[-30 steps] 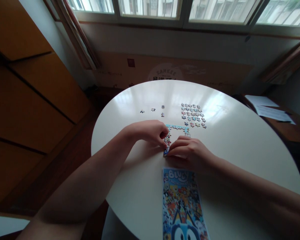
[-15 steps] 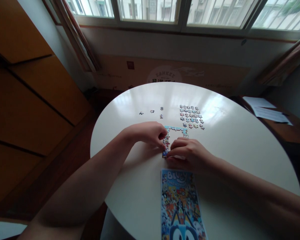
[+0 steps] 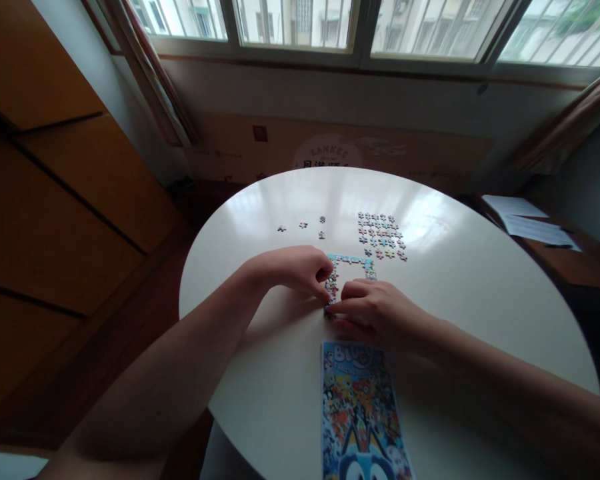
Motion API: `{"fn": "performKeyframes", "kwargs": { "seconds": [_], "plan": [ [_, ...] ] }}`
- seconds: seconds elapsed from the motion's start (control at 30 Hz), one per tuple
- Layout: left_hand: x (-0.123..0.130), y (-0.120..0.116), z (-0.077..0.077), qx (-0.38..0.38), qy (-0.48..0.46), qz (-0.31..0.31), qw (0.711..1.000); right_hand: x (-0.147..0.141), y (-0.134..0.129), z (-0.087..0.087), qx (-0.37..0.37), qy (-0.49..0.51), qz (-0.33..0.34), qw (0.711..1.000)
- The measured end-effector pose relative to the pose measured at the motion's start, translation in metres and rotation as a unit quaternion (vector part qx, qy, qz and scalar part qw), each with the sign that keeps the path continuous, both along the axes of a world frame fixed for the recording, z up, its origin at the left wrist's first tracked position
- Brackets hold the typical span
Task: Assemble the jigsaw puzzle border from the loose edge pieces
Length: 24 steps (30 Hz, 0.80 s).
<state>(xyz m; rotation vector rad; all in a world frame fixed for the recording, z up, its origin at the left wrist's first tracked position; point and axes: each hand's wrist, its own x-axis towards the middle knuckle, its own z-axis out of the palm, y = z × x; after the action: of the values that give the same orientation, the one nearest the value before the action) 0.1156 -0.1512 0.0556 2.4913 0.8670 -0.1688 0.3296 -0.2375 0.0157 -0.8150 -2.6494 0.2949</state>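
Observation:
A partly joined jigsaw puzzle (image 3: pixel 347 259) lies on the white table, its border pieces forming a frame around bare tabletop. My left hand (image 3: pixel 305 270) is curled along the frame's left side, fingers bent and thumb pressed against the lower left edge. From the right, my right hand (image 3: pixel 373 303) reaches in, its fingertips closed down on a jigsaw piece (image 3: pixel 329 311) at the lower left corner. Part of the frame's right and lower sides is hidden behind that hand. Just below lies the puzzle's picture sheet (image 3: pixel 363 407), a blue cartoon dog on it.
Loose jigsaw pieces (image 3: pixel 381 233) sit in rows beyond the frame to the right. Several single pieces (image 3: pixel 303 225) lie farther left. The round white table (image 3: pixel 480 287) has its edge near a side surface with papers (image 3: pixel 530 220). An orange-brown cabinet (image 3: pixel 55 200) stands left.
My right fingertips have shifted slightly left and up over the lower left corner piece. My left hand keeps its place at the frame. The whole view has tilted a little.

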Motion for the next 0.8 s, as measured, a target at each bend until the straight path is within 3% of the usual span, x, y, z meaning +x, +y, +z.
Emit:
{"fn": "performKeyframes", "kwargs": {
  "seconds": [0.43,0.6,0.8],
  "plan": [
    [0.0,-0.004,0.005,-0.02,0.005,0.021,1.0,0.002,0.002,0.001,-0.01,0.067,0.007,0.998],
    [-0.001,-0.004,0.005,-0.016,0.011,0.024,1.0,0.018,0.015,0.006,-0.021,0.139,-0.072,0.987],
    [0.002,-0.003,0.003,-0.042,0.003,0.022,0.999,0.039,0.035,0.007,0.013,0.232,-0.183,0.955]
  ]
}}
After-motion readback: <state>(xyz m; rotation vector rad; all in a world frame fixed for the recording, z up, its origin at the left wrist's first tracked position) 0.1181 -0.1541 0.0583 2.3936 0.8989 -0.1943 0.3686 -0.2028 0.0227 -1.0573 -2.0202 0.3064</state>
